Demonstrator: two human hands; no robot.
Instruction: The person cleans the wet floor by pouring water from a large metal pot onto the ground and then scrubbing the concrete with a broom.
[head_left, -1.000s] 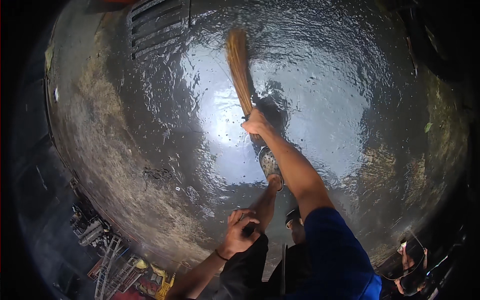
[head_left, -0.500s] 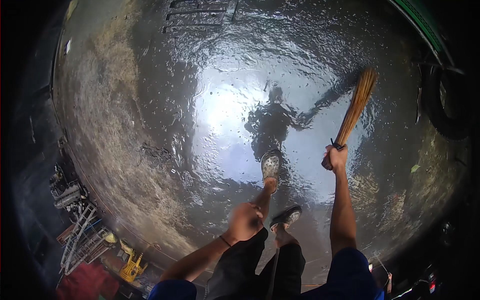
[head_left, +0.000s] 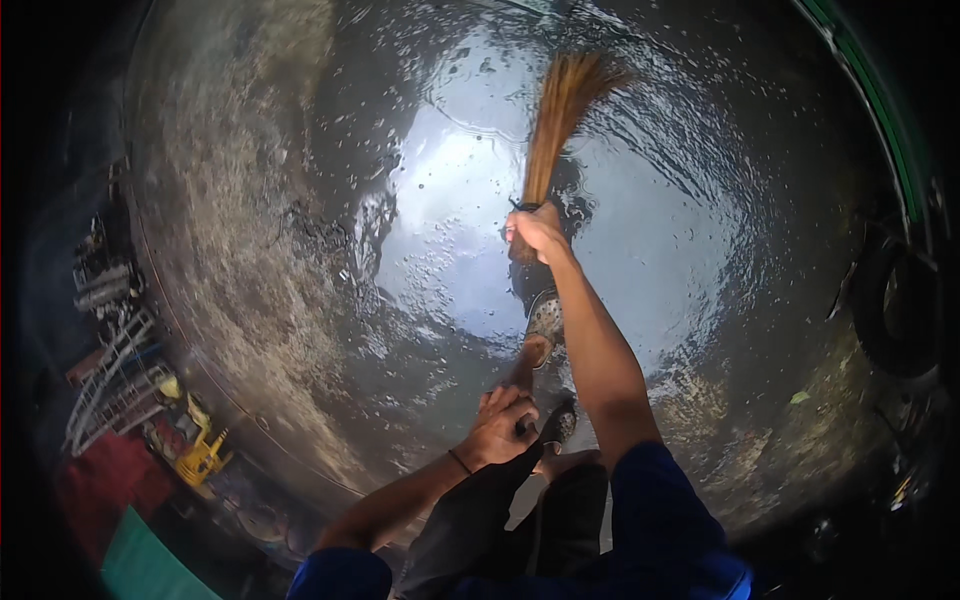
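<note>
A straw broom (head_left: 556, 125) points away from me over the wet, shiny floor (head_left: 640, 260), its bristles fanning rightward. My right hand (head_left: 537, 232) is closed around its bound near end. My left hand (head_left: 502, 428) is half curled by my leg; I cannot tell whether it holds anything. Far right, a black tyre (head_left: 868, 318).

A tyre (head_left: 868, 305), ladder (head_left: 110, 378) and stained floor (head_left: 255, 250) (soaking wet) suggest a workshop.
</note>
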